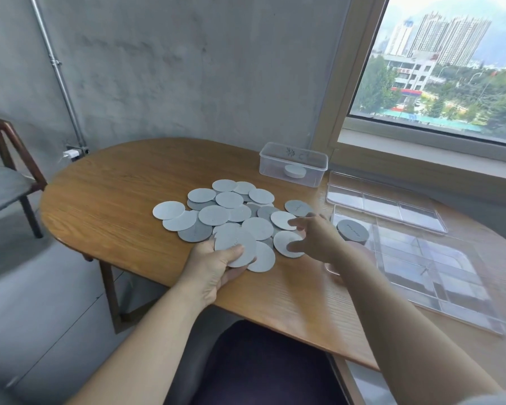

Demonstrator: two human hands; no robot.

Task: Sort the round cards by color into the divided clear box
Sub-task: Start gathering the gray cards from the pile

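Two hands reach over grey round cards (214,214) heaped at the centre of a wooden tabletop (114,200). The left grip (216,267), at the pile's 6 o'clock edge, is closed on a pale card (235,245), thumb on top and fingers beneath. The right grip (316,238), blurred, hangs with fingers spread and holds nothing, just above pale cards at the pile's 4 o'clock edge. At 3 o'clock lies the box (421,258), with a dark stack (352,230) in its far left compartment. A clear tray (383,206) lies just beyond the box. A lidded tub (292,159) stands at 1 o'clock with a white disc (295,171) inside.
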